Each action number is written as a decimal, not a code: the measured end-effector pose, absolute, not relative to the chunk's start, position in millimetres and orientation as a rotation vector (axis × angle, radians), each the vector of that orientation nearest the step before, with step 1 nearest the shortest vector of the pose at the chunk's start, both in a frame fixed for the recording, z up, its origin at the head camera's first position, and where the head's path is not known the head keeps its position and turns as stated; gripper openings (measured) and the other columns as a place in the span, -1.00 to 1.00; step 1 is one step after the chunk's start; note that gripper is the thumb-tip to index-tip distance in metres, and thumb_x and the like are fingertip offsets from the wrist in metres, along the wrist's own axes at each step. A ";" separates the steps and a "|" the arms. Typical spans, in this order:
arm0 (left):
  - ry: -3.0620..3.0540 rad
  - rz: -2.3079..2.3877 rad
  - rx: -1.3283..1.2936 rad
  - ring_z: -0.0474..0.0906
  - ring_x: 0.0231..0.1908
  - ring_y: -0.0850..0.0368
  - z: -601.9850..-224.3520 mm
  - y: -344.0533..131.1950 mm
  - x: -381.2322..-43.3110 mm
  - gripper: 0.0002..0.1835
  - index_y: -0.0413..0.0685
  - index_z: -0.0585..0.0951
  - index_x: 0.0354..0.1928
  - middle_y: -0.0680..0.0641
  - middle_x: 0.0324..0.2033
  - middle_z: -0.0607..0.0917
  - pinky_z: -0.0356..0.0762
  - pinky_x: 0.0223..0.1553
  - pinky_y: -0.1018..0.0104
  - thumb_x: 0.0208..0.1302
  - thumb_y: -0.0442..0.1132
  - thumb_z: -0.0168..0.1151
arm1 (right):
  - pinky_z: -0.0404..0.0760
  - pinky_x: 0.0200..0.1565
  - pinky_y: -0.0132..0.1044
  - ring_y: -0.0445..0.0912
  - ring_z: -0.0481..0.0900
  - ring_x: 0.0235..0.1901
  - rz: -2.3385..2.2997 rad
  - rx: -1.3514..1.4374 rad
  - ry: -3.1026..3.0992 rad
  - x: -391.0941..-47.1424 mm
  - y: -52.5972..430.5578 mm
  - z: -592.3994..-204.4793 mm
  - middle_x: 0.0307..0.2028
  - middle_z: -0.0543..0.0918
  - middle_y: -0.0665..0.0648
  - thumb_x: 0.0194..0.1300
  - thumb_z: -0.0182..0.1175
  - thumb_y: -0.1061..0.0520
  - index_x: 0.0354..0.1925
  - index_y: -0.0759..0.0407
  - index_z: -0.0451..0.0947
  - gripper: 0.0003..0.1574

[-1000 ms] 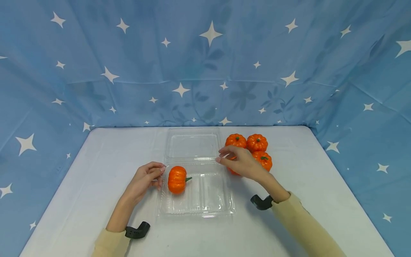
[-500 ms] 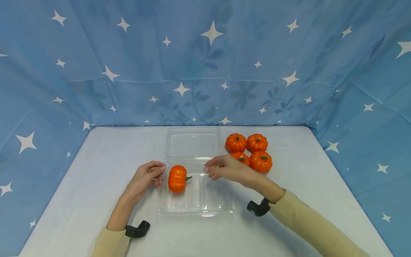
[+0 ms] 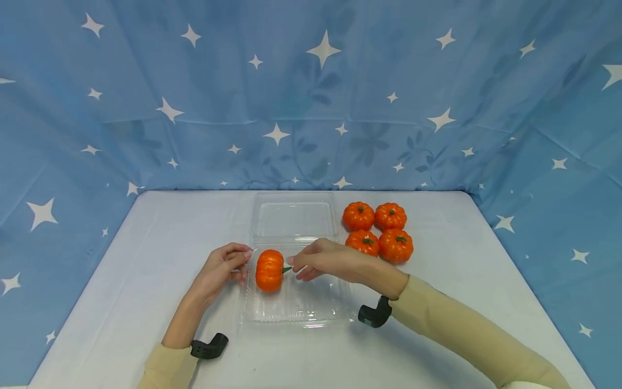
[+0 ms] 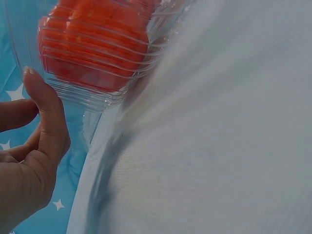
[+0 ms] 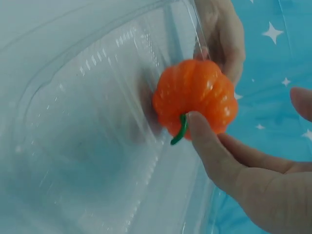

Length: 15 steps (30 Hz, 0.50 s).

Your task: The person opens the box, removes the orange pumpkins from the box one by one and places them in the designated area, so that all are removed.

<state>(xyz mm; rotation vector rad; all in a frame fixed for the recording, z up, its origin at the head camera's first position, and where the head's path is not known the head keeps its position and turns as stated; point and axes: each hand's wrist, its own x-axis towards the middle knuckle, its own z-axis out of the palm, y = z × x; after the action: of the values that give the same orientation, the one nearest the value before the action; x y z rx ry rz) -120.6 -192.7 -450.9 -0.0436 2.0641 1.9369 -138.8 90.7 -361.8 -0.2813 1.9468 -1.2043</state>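
Note:
An orange toy pumpkin [image 3: 269, 270] with a green stem lies on its side in the left part of a clear plastic clamshell container [image 3: 311, 310]. Its stem points right. My left hand [image 3: 218, 273] pinches the container's left rim between thumb and fingers; the left wrist view shows the pumpkin [image 4: 92, 39] through the ribbed wall. From the right, my right hand [image 3: 332, 260] reaches over the container with its fingers relaxed and fingertips right at the stem. In the right wrist view the thumb [image 5: 214, 151] overlaps the pumpkin beside the stem.
Behind the base lies the container's opened lid [image 3: 295, 219], flat on the white table [image 3: 165, 232]. Several more toy pumpkins [image 3: 396, 246] are grouped right of the container. A blue star-patterned curtain [image 3: 311, 97] rises along the table's back and sides.
My right hand has moved left from beside the grouped pumpkins, across the container, to the stem of the pumpkin inside. The left hand has kept its place on the rim.

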 end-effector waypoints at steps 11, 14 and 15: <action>2.067 1.936 -0.046 0.51 -0.47 0.14 -452.9 -194.1 -121.2 -0.55 -0.45 0.42 0.20 -0.07 -0.38 0.56 0.62 -0.47 0.35 0.54 -0.19 0.17 | 0.59 0.25 0.03 0.07 0.76 -0.04 -1.037 -0.232 2.044 -135.9 63.6 -372.1 -0.08 0.78 0.19 0.41 0.25 -0.20 0.12 0.38 0.60 -0.32; 2.069 1.938 -0.046 0.51 -0.47 0.14 -453.0 -193.5 -121.1 -0.56 -0.44 0.42 0.20 -0.10 -0.35 0.55 0.63 -0.47 0.35 0.53 -0.18 0.18 | 0.60 0.24 0.03 0.03 0.75 -0.10 -1.001 -0.217 2.084 -135.3 58.9 -377.6 -0.15 0.78 0.17 0.43 0.22 -0.24 0.06 0.35 0.63 -0.33; 2.069 1.939 -0.045 0.51 -0.47 0.14 -452.9 -193.3 -121.1 -0.56 -0.44 0.42 0.20 -0.11 -0.34 0.56 0.63 -0.47 0.35 0.53 -0.19 0.18 | 0.60 0.24 0.04 0.02 0.75 -0.13 -0.988 -0.205 2.098 -135.3 57.4 -379.9 -0.17 0.77 0.17 0.43 0.21 -0.26 0.04 0.34 0.62 -0.33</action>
<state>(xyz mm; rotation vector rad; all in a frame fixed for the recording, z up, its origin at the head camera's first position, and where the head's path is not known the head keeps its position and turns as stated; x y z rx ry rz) -121.1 -193.3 -452.9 -0.0446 2.0686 1.9394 -135.3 57.4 -379.9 -0.2051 2.0980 -0.9881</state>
